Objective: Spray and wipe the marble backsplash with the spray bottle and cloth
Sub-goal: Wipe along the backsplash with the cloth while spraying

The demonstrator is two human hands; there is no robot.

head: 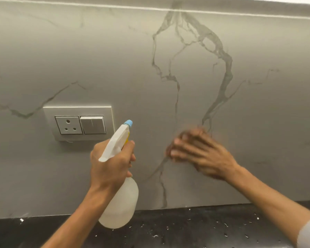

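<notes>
The left hand (111,167) grips the spray bottle (120,199), nozzle tilted up toward the marble backsplash (115,59). Just right, the blurred right hand (197,151) presses flat there; any cloth is unclear.

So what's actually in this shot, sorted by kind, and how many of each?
Hands: 2, left hand and right hand
Spray bottles: 1, spray bottle
Wall sockets: 1, socket
Switches: 1, switch
Cloths: 0 clearly visible; the right hand is blurred
Total: 5
</notes>
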